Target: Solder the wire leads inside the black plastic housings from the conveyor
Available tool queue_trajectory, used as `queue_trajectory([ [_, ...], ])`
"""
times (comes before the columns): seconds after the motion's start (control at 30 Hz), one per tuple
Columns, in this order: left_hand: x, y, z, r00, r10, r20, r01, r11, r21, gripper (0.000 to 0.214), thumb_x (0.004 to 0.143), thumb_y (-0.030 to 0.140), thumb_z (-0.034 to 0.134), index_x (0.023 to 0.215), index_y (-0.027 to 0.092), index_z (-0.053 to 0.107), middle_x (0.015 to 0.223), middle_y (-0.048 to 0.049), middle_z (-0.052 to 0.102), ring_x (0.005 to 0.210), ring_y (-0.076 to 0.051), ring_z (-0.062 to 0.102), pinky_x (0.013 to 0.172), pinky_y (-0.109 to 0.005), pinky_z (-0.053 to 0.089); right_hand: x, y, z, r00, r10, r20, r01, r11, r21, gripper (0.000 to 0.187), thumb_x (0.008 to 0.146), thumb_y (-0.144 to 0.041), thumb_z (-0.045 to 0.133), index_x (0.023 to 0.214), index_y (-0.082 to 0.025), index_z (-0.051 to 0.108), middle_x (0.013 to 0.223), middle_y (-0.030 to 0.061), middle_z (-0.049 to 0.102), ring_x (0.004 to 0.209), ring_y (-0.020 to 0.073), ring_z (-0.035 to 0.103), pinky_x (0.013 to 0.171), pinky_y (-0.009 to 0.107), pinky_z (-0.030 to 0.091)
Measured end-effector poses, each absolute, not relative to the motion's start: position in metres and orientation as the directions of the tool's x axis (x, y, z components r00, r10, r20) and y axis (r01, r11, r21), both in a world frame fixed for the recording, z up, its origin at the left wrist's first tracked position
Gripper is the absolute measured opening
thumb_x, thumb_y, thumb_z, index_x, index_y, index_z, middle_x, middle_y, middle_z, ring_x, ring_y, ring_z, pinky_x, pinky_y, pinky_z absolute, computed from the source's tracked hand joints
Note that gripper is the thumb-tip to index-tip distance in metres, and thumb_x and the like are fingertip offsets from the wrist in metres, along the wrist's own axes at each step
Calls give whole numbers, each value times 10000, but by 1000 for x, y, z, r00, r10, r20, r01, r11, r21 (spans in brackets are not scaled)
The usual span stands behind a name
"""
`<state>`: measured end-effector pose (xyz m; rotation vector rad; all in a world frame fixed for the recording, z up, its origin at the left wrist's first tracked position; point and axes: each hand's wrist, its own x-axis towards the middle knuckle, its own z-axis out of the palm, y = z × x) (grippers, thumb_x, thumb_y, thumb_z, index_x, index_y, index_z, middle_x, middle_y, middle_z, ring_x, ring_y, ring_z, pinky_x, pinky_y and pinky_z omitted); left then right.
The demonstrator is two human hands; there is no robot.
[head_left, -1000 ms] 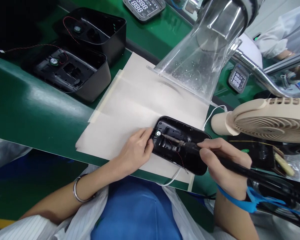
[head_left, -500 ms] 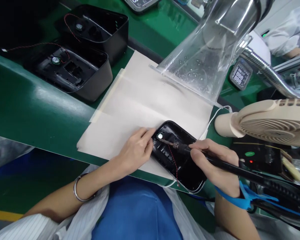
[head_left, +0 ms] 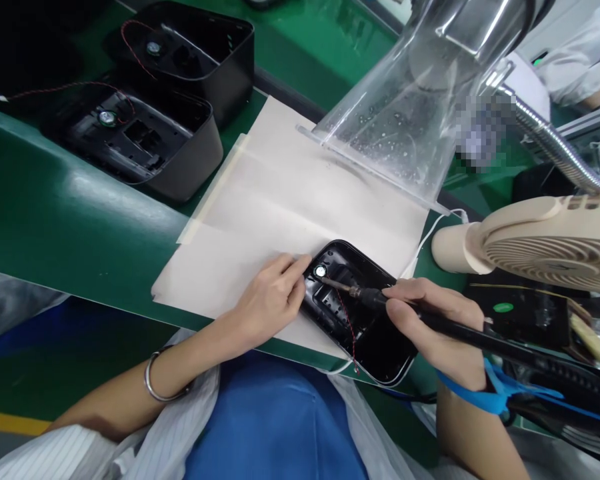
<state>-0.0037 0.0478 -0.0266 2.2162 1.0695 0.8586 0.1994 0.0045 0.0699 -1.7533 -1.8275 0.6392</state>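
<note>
A black plastic housing [head_left: 387, 347] lies open side up near the bench's front edge. In its upper left corner sits a small round silver part [head_left: 321, 271], and a twisted red and black wire [head_left: 349, 320] runs from there over the near rim. My left hand [head_left: 273, 290] grips the housing's left rim, index finger stretched along it and the other fingers curled. In my right hand [head_left: 443, 327] is a soldering iron [head_left: 373, 298], held like a pen. Its tip hovers or rests just right of the silver part; contact cannot be made out.
Two deeper black housings [head_left: 193, 157] with similar wires stand at the upper left. A pale paper sheet [head_left: 280, 193] covers the bench under the work. A clear extraction hood [head_left: 380, 133] hangs above it. At right are a beige fan [head_left: 550, 240] and a flexible metal tube [head_left: 555, 137].
My right hand has drawn the soldering iron slightly to the right, its tip a little farther from the silver part. My left hand and the housing stay almost still.
</note>
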Motion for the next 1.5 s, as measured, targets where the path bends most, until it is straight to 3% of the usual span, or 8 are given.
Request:
queue_trajectory([
  [0.2,-5,50,-26,492,802,338,461,-570,680,321,886,77,370,1147,45,554,809,-61,596,682,-116,561,630,-247,523,198,9,70,-57,996,67,745,87,-661,94,766,-162,582,698,-215,618,583,-30,640,464,102,574,423,203,447],
  [0.5,-8,50,-26,519,802,295,459,-552,696,328,896,100,367,1171,95,546,832,-51,601,697,-114,568,650,-252,525,210,16,66,-99,995,18,723,85,-686,91,753,-191,604,682,-237,641,639,-12,673,552,142,624,525,253,517],
  [0.93,-8,52,-25,534,787,310,447,-574,687,323,888,78,400,1167,26,554,825,-62,600,698,-112,562,654,-231,516,215,23,67,-103,994,-42,710,43,-703,70,742,-184,616,681,-199,647,577,-31,642,485,92,567,455,180,444],
  [1.2,-9,55,-24,550,791,267,448,-550,705,350,895,113,369,1178,85,572,846,-62,614,724,-123,580,664,-241,499,216,19,67,-47,994,-96,670,-40,-742,52,748,-190,647,701,-188,667,561,-24,636,479,100,560,435,190,426],
  [1.27,-14,68,-20,607,763,222,464,-566,681,367,893,131,357,1176,120,590,814,-52,615,715,-132,582,655,-247,488,220,12,65,-35,999,-35,573,-9,-820,28,772,-222,669,773,-202,689,595,-18,646,498,119,576,446,217,439],
  [1.37,-31,94,-8,685,717,132,524,-610,595,375,894,166,371,1186,164,606,810,-46,619,705,-140,584,665,-258,472,223,0,64,54,984,168,407,131,-904,113,795,-276,690,900,-241,711,735,-7,677,583,142,607,530,264,474],
  [1.5,-64,106,27,559,806,196,677,-580,454,362,917,272,425,1218,135,573,873,-52,621,657,-126,560,650,-261,461,222,-10,63,243,937,252,413,135,-901,158,758,-242,731,915,-261,730,790,-14,683,625,139,603,577,272,451],
])
